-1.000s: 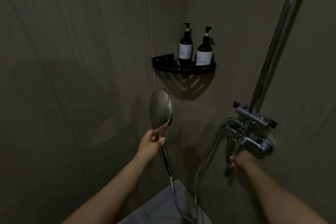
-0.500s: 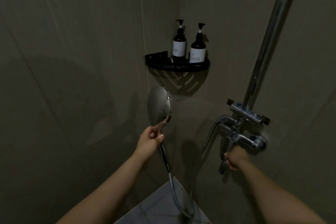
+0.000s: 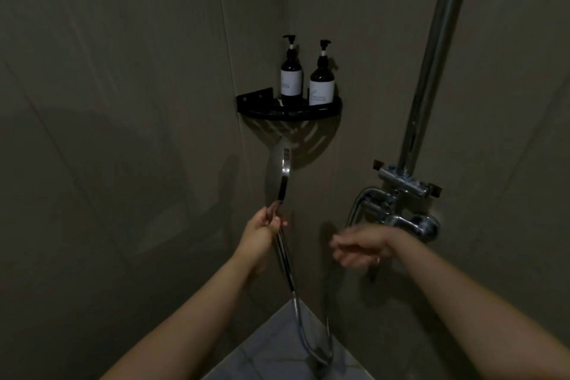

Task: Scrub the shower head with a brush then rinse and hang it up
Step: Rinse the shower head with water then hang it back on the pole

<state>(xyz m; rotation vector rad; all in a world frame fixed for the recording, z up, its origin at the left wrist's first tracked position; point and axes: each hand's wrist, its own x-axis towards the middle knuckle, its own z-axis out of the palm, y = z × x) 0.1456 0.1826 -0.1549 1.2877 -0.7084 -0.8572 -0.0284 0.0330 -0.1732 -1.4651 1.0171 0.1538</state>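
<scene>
Left hand: it holds the shower head by the handle, fingers curled round the top of the handle, just under the round part.
Right hand: it is in the air, holding nothing. The fingers are loose and point to the left. It is blurry. It sits just below and left of the tap, not touching it.
Shower head: it is up in the air near the wall corner, standing upright. We see it from the side, so it looks thin. It is just under the shelf, not touching it.
Hose: it hangs down from the handle, makes a loop near the floor, and goes back up toward the tap.
Tap: shiny metal, fixed on the right wall.
Pipe: a long shiny pipe goes up from the tap to the top edge.
Shelf: a black shelf sits in the wall corner.
Bottles: two dark pump bottles with white labels stand side by side on the shelf, toward its back corner.
Floor: light tiles show at the bottom, in the corner.
Light: the room is dark, so small things are hard to see.
</scene>
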